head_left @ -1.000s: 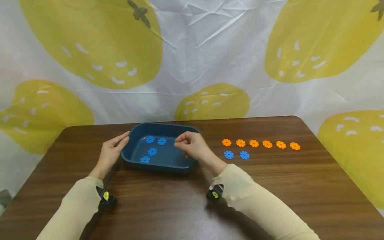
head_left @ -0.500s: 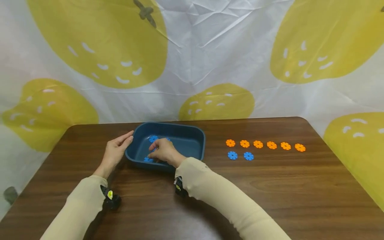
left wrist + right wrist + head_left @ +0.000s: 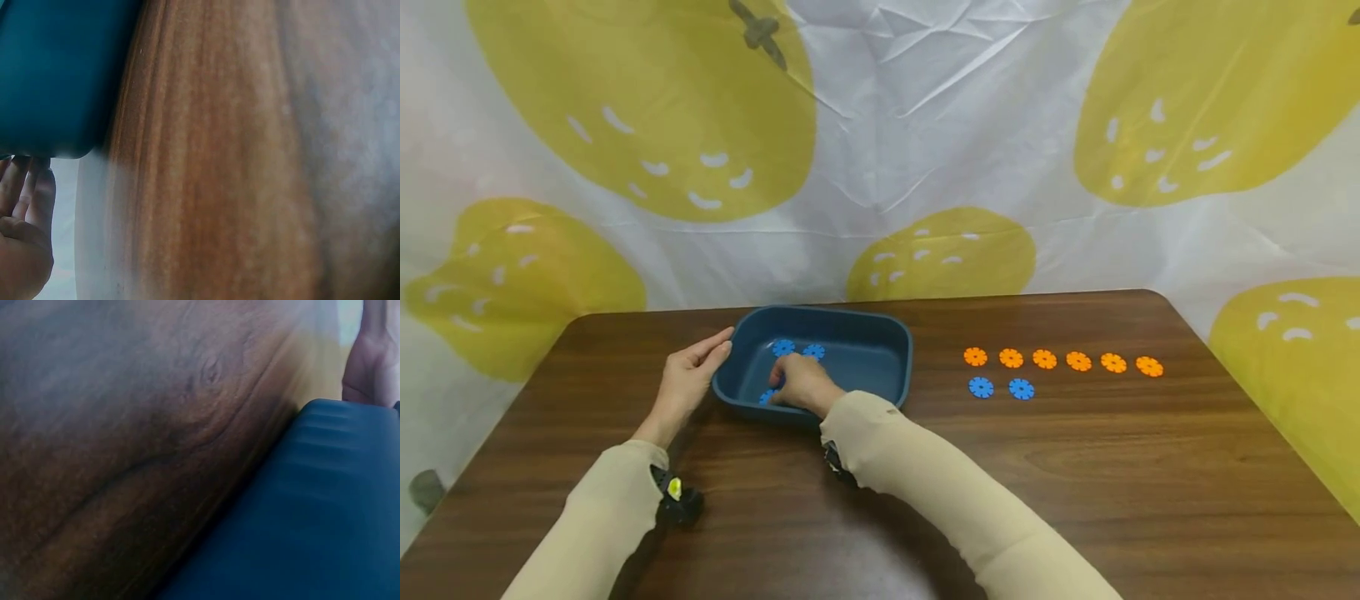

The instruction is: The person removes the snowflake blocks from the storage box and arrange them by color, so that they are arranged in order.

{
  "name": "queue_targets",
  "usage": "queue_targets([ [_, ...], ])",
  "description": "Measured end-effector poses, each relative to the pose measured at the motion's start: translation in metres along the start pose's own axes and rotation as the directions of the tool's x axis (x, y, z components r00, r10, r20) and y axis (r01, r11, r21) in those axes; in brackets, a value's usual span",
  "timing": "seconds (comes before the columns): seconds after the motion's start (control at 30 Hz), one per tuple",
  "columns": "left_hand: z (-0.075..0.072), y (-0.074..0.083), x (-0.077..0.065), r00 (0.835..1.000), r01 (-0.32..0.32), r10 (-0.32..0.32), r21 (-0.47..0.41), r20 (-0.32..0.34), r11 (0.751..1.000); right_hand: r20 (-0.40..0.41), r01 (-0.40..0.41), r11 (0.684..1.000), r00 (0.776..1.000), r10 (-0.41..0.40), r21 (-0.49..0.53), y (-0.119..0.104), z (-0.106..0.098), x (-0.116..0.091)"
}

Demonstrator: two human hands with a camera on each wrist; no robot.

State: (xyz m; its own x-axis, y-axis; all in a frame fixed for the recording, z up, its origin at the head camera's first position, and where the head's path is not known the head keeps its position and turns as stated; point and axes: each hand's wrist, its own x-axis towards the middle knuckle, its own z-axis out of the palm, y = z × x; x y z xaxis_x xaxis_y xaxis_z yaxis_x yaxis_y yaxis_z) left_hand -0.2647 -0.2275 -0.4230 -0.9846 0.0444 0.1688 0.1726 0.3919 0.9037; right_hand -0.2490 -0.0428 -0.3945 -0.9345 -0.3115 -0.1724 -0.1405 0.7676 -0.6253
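Note:
In the head view, a dark blue plastic basin stands on the table with several blue notched plastic discs inside. My left hand holds its left rim, thumb and index fingertip at the edge; in the left wrist view those fingers reach up to the end wall. My right hand is low inside the basin, fingers curled down and pinching a blue disc, mostly hidden by the fingers. Another blue disc lies just in front of it. Two more, including one blue disc, lie behind.
Right of the basin, several orange notched discs lie in a row on the wooden table. Two blue discs lie in front of that row, one being the right-hand blue disc. A lemon-printed cloth hangs behind the table.
My right hand has moved left and down from the basin's right side to the blue discs, its fingers closing around one. The left hand stays at the rim.

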Motion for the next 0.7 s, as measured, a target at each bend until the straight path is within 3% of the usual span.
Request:
queue_targets([
  [0.3, 0.0, 0.0013, 0.0, 1.0, 0.014, -0.014, 0.013, -0.007, 1.0, 0.007, 0.013, 0.994, 1.0, -0.013, -0.107, -0.003, 0.0024, 0.0035],
  [0.7, 0.0002, 0.0005, -0.0006, 1.0, 0.013, -0.013, 0.014, -0.007, 1.0, 0.007, -0.024, 0.994, 1.0, 0.024, -0.107, -0.0038, 0.0031, 0.0027],
])
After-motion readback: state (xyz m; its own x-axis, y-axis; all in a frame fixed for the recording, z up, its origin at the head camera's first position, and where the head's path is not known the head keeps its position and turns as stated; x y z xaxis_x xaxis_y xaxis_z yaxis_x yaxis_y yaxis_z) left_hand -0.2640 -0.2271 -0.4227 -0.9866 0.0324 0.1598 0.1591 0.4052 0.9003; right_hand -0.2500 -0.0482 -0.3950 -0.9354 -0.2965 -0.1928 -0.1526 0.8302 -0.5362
